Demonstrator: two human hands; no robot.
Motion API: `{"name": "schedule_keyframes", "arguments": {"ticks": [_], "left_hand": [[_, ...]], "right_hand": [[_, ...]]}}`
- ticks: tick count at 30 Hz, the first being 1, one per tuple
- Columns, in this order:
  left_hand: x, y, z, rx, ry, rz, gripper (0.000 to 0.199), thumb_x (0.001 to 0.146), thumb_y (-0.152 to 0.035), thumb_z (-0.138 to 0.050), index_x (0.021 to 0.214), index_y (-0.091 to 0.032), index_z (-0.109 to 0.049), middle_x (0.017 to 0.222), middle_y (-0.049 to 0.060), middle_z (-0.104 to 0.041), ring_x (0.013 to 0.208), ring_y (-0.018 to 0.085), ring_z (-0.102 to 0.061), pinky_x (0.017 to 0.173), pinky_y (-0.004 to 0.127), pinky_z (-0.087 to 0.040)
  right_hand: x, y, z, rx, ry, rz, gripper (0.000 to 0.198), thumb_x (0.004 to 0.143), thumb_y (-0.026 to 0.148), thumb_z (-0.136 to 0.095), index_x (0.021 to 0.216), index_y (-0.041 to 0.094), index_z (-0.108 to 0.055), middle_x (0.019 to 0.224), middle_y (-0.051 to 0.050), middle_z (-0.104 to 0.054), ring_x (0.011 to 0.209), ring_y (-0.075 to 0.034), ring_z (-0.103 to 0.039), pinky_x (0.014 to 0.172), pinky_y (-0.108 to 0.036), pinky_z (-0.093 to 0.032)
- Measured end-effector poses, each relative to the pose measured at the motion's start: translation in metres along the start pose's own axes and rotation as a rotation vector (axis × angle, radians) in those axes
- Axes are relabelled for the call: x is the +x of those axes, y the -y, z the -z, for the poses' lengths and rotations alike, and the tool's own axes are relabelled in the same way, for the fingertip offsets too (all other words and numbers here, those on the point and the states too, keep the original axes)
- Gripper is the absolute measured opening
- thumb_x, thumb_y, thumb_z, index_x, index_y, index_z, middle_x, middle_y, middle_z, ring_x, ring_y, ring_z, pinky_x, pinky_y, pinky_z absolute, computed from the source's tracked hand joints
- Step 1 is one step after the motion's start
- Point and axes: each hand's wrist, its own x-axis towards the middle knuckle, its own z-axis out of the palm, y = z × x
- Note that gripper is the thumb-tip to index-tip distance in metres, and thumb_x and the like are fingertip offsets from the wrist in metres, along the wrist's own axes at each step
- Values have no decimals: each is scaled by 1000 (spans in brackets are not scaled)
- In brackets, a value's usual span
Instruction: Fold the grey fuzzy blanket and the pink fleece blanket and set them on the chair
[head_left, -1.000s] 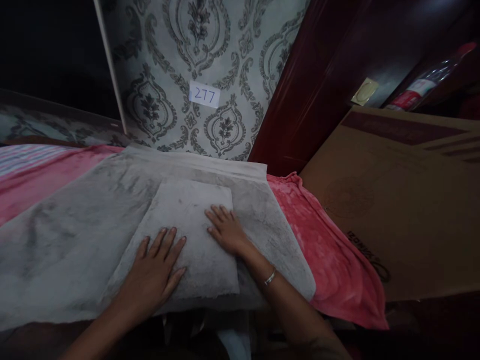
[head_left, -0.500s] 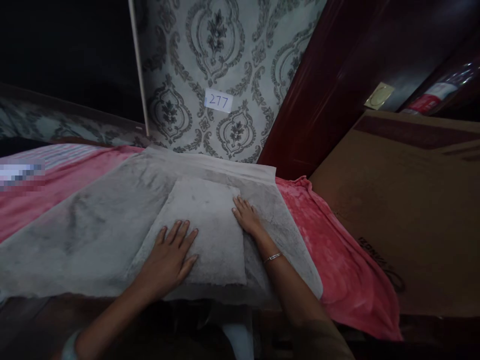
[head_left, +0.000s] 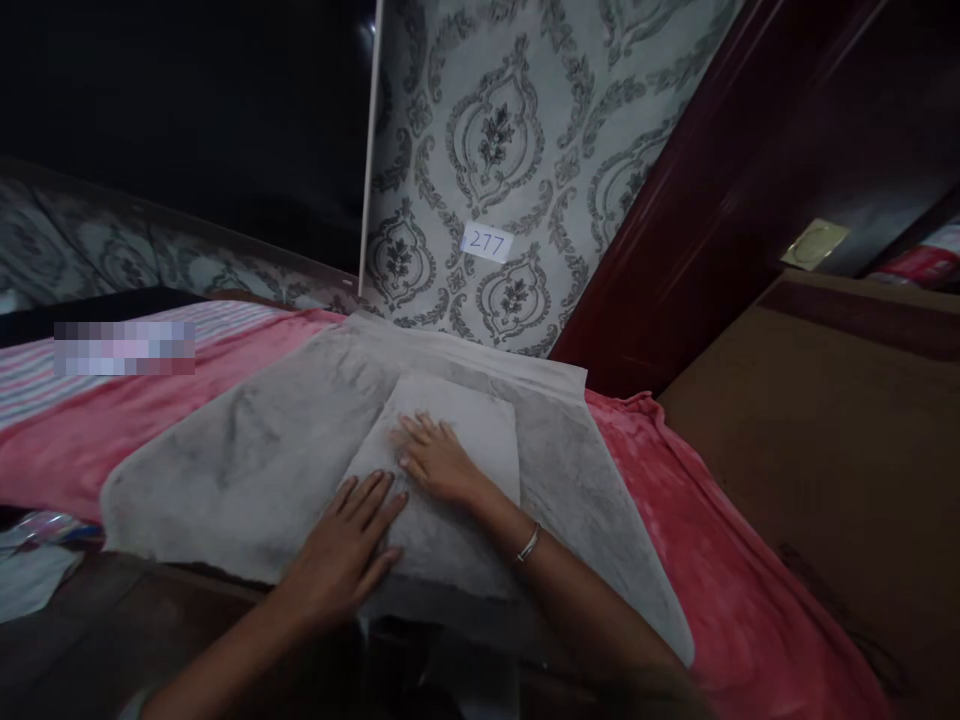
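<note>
Your left hand (head_left: 341, 555) lies flat, fingers spread, on the near left part of a pale grey, four-sided fabric panel (head_left: 484, 430). Your right hand (head_left: 439, 462), slightly blurred, rests farther along it, below a silver-coloured bracelet (head_left: 529, 543). Beneath spreads a wider grey cloth (head_left: 247, 470) over a pink-red plush cover (head_left: 690, 570). To the right stands a brown cardboard box (head_left: 817, 440).

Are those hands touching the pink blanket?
No, the left hand and right hand are both on the grey cloth, with the pink blanket showing beyond its edges.
</note>
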Motion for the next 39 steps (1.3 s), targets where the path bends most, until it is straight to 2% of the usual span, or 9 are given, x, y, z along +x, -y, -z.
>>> {"name": "schedule_keyframes", "arguments": {"ticks": [3,5,10,14,20,25,29,34,39], "left_hand": [[-7,-3,-9,77,-106,-23,58,92,-39,-52,147,-20,-47,154,15,-46,144,30,-41,118,49,-33],[-10,-5,-15,63,-128,-10,62,91,-34,-53,151,-21,-42,156,14,-42,146,29,-38,119,47,-31],[-14,-9,-19,-25,-137,49,70,88,-30,-53,155,-25,-34,157,10,-43,146,28,-38,119,45,-31],[-15,-9,-23,-69,-150,74,69,86,-27,-53,154,-25,-38,154,10,-48,144,29,-41,118,45,-32],[-14,-6,-30,-82,-215,36,52,87,-27,-53,138,-18,-57,151,15,-49,142,30,-43,118,44,-30],[-12,-8,-24,-109,-219,56,51,85,-25,-58,136,-18,-60,150,13,-51,143,29,-42,121,42,-27],[-9,-11,-19,-115,-238,78,54,85,-23,-59,139,-19,-57,151,12,-50,143,28,-42,121,42,-27],[-7,-12,-21,-86,-265,61,54,84,-17,-55,137,-18,-57,150,14,-50,144,29,-41,119,43,-29],[-12,-6,-31,-52,-254,37,51,84,-26,-55,134,-18,-59,145,14,-56,142,28,-43,121,43,-27]], "right_hand": [[24,-5,-8,3,30,140,53,106,48,-33,156,35,-29,167,2,-20,154,-23,-10,122,-57,-11],[40,-21,-8,2,34,126,53,105,50,-33,157,35,-28,167,3,-20,154,-22,-10,123,-55,-9],[83,-83,-2,-27,40,-184,54,106,49,-29,158,35,-28,167,2,-18,154,-26,-12,122,-53,-12],[106,-118,-2,-26,52,-318,55,106,48,-27,159,34,-25,166,1,-21,154,-27,-13,121,-53,-16],[119,-132,-8,-32,-2,-514,54,106,49,-25,158,33,-28,169,-3,-12,154,-29,-6,120,-57,-17],[119,-124,3,-41,-37,-575,53,106,43,-26,157,28,-31,168,-7,-16,154,-29,-9,119,-58,-18],[111,-96,13,-75,-121,-453,53,105,38,-35,156,22,-34,167,-9,-18,154,-27,-10,120,-56,-19],[95,-58,3,-44,-15,19,54,104,49,-37,155,32,-34,166,-2,-25,154,-26,-13,121,-60,-11],[106,-66,-8,46,59,-42,56,105,53,-29,157,30,-31,165,-1,-26,154,-25,-14,122,-58,-10]]}}
